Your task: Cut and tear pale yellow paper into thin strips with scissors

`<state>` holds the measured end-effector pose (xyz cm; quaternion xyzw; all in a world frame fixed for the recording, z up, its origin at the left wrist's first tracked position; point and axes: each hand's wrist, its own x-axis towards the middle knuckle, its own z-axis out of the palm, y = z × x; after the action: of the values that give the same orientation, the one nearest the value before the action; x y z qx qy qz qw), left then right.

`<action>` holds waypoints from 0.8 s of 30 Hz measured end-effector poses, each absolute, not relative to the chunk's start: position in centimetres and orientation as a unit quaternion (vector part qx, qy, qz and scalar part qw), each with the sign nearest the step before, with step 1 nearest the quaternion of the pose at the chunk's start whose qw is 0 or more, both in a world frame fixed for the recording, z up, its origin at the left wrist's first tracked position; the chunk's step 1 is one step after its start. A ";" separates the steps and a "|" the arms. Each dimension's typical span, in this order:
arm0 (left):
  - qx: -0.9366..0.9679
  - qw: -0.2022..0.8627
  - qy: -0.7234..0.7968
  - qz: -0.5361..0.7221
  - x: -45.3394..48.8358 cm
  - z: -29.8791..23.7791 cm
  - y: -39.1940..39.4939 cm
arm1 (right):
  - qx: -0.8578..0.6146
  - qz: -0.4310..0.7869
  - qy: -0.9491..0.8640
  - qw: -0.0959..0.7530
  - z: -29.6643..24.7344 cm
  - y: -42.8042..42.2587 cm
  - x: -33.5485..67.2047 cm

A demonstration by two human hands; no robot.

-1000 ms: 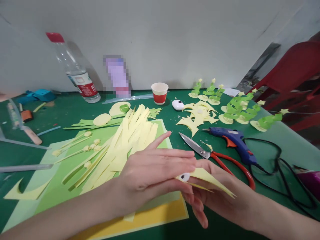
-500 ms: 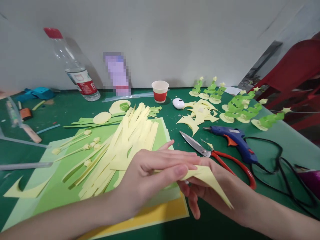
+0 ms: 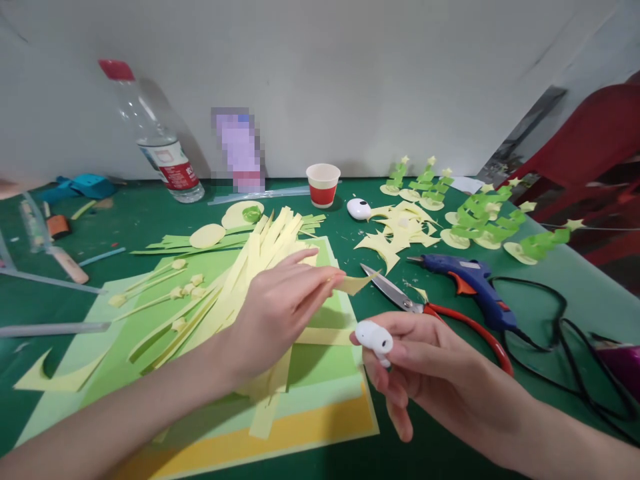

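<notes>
My left hand point(image 3: 283, 307) is closed in a pinch on a pale yellow paper scrap point(image 3: 356, 285), whose curved point sticks out to the right. Beneath that hand lies a pile of pale yellow paper strips point(image 3: 273, 247) on green paper sheets point(image 3: 325, 373). My right hand point(image 3: 425, 367) grips white earbuds point(image 3: 375, 339) between thumb and fingers, apart from the left hand; whether it is one or two pieces is hard to tell. Just beyond the right hand, scissors point(image 3: 400, 297) with red handles rest on the table.
A blue glue gun point(image 3: 465, 270) with a black cord lies at right, near several green spiral paper pieces topped with stars point(image 3: 487, 217). Yellow offcuts point(image 3: 400, 227), a white case point(image 3: 359, 209), a paper cup point(image 3: 323, 185) and a bottle point(image 3: 165, 153) stand or lie farther back.
My hands have come apart. The left moved left and away with the paper scrap, and the right turned so the white earbuds show.
</notes>
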<state>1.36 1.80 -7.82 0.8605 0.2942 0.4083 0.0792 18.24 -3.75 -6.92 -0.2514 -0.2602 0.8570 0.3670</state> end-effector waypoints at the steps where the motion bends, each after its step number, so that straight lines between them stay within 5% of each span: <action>1: 0.859 0.092 0.295 0.409 1.4 -7.6 1.3 | -0.261 0.852 -0.264 0.368 -6.9 -3.8 18.2; 24: 0.777 0.414 0.270 0.391 2.4 -6.3 -0.8 | -0.358 0.797 -0.294 0.388 -6.3 -4.5 18.0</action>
<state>2.38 -0.79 -6.29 0.7766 0.2697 0.3912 0.4136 17.96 -4.47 -6.27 -0.3579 -0.2937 0.7967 0.3884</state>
